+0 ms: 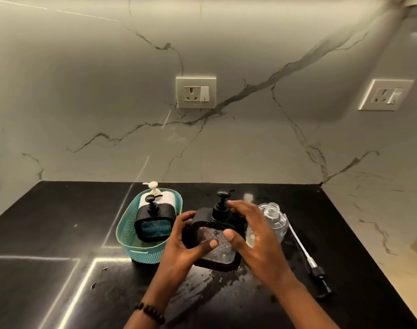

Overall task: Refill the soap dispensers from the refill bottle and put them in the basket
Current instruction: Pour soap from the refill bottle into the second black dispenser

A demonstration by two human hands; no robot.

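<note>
A black-framed clear soap dispenser (pixel 217 243) with a black pump stands on the black counter just right of the teal basket (pixel 126 236). My left hand (pixel 181 243) grips its left side, thumb on the clear front. My right hand (pixel 252 231) wraps its right side, fingers spread near the pump, slightly blurred. Inside the basket stand a black-framed dispenser with blue contents (pixel 154 224) and, behind it, a white dispenser (pixel 162 197). The clear refill bottle (pixel 275 222), its neck uncapped, stands right behind my right hand.
A loose black pump head with a long white tube (pixel 307 255) lies on the counter to the right. Liquid is spilled on the counter (pixel 202 286) in front of the dispenser. The marble wall carries two sockets (pixel 196 92) (pixel 386 95). The counter's right edge runs diagonally.
</note>
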